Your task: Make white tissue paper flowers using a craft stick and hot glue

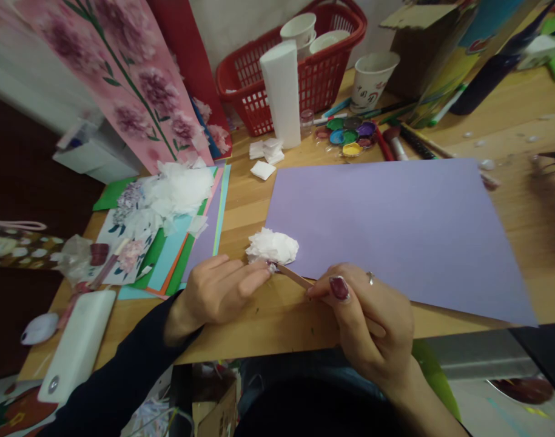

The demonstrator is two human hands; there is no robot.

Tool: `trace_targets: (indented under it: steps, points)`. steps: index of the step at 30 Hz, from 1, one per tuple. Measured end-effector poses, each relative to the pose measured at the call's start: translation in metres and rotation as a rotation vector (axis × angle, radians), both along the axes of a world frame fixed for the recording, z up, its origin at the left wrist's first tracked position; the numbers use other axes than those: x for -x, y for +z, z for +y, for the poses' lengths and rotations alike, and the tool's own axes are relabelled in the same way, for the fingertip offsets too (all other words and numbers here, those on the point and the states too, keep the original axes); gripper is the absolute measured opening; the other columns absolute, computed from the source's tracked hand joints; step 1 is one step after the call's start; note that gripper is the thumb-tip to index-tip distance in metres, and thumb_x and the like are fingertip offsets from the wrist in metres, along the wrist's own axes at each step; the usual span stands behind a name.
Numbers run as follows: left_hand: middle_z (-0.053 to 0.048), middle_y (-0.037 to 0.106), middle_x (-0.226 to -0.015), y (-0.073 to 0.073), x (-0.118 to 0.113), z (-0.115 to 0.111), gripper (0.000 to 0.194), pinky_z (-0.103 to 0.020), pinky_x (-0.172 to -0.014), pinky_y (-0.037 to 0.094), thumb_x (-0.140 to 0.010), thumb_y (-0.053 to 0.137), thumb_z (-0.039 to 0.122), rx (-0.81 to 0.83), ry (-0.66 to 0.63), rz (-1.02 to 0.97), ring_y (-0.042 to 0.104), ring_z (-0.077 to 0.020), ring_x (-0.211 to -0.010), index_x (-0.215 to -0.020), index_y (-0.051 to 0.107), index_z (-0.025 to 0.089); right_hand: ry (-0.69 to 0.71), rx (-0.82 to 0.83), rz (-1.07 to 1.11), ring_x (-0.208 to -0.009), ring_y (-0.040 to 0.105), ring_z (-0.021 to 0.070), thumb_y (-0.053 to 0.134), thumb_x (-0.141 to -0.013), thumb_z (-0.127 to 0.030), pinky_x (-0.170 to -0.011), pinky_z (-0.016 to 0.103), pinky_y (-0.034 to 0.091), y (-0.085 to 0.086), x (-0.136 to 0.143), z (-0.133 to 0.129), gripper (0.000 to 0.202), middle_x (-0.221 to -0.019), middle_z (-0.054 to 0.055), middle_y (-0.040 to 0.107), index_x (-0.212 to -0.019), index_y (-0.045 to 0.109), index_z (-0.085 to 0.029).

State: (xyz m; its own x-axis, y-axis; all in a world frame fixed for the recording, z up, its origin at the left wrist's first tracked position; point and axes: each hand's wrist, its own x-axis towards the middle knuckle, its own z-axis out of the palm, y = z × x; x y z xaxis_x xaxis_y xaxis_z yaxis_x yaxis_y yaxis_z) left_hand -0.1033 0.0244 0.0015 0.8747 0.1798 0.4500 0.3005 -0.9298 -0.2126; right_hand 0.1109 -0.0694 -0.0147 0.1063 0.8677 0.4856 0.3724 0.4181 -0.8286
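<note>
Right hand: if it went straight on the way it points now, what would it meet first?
Probably the left hand, whose fingertips sit by the far end of the stick that the right hand holds; depth is unclear there.

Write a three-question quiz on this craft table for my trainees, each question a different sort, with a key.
1. Fill in the gap: the thin flat stick runs from the ____ hand's grip toward the crumpled white paper.
2. What colour is the large sheet? A) green B) purple C) orange
3. True or false: there are paper cups in the red basket.

Key: 1. right, as the right hand shows; 2. B; 3. true.
</note>
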Motion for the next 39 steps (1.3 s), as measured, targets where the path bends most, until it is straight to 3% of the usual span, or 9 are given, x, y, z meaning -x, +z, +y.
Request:
trace_targets:
  steps: [7,12,15,18,20,28,32,39]
  points:
    - [-0.002,0.077,-0.094,0.001,0.000,0.000,0.043,-0.029,-0.048,0.041,-0.090,0.055,0.008,0.044,-0.011,-0.022,0.059,-0.0119,-0.054,-0.129,0.044,0.020,-0.005,-0.011,-0.084,-0.063,0.055,0.0133,0.041,-0.096,-0.014,-0.060,0.030,0.042,0.000,0.002,0.001,0.024,-0.067,0.001,0.060,-0.080,0.057,-0.020]
    - [-0.002,0.074,-0.095,-0.005,0.003,0.000,0.043,-0.027,-0.055,0.047,-0.084,0.063,0.012,0.094,0.016,-0.094,0.065,-0.0124,-0.066,-0.123,0.046,0.018,-0.011,-0.034,-0.142,-0.063,0.054,0.0133,0.041,-0.095,-0.012,-0.060,0.030,0.041,0.000,0.002,0.002,0.024,-0.067,0.002,0.060,-0.080,0.058,-0.018]
    - [-0.008,0.068,-0.104,-0.011,0.001,0.002,0.061,-0.034,-0.074,0.057,-0.075,0.075,0.022,0.267,0.116,-0.261,0.068,-0.0200,-0.093,-0.125,0.040,0.020,-0.023,-0.058,-0.131,-0.062,0.054,0.0126,0.042,-0.094,-0.011,-0.060,0.029,0.041,0.001,0.003,0.002,0.023,-0.067,0.002,0.059,-0.080,0.059,-0.017]
    - [-0.018,0.053,-0.131,-0.016,0.000,0.005,0.083,-0.048,-0.096,0.053,-0.072,0.078,0.031,0.458,0.200,-0.294,0.058,-0.0283,-0.120,-0.136,0.026,0.022,-0.041,-0.062,-0.119,-0.063,0.056,0.0117,0.044,-0.094,-0.010,-0.060,0.027,0.042,0.002,0.006,0.002,0.023,-0.067,0.001,0.060,-0.078,0.059,-0.017]
    - [-0.021,0.047,-0.138,-0.018,0.001,0.006,0.092,-0.050,-0.102,0.050,-0.073,0.078,0.035,0.509,0.253,-0.249,0.053,-0.0302,-0.128,-0.140,0.017,0.021,-0.070,-0.037,-0.126,-0.062,0.056,0.0117,0.044,-0.094,-0.010,-0.059,0.027,0.042,0.004,0.008,0.002,0.023,-0.066,0.001,0.059,-0.077,0.059,-0.017]
    - [-0.024,0.060,-0.128,-0.015,0.004,0.006,0.101,-0.050,-0.099,0.051,-0.076,0.076,0.041,0.675,0.332,-0.150,0.060,-0.0312,-0.122,-0.145,0.009,0.013,-0.169,0.027,-0.169,-0.059,0.059,0.0103,0.046,-0.095,-0.014,-0.056,0.026,0.044,0.010,0.018,0.005,0.026,-0.064,-0.001,0.062,-0.074,0.059,-0.019]
    - [-0.023,0.060,-0.130,-0.015,0.006,0.007,0.096,-0.049,-0.098,0.051,-0.077,0.075,0.044,0.680,0.314,-0.159,0.059,-0.0314,-0.122,-0.145,0.015,0.015,-0.206,0.067,-0.210,-0.051,0.056,0.0079,0.044,-0.097,-0.017,-0.052,0.024,0.040,0.016,0.023,0.006,0.031,-0.059,-0.002,0.060,-0.070,0.058,-0.019]
    - [-0.021,0.060,-0.130,-0.010,0.007,0.006,0.098,-0.047,-0.096,0.052,-0.081,0.072,0.042,0.715,0.315,-0.143,0.059,-0.0306,-0.121,-0.150,0.009,0.016,-0.181,0.115,-0.297,-0.050,0.055,0.0086,0.042,-0.097,-0.019,-0.051,0.024,0.038,0.024,0.027,0.013,0.034,-0.056,-0.002,0.059,-0.067,0.057,-0.018]
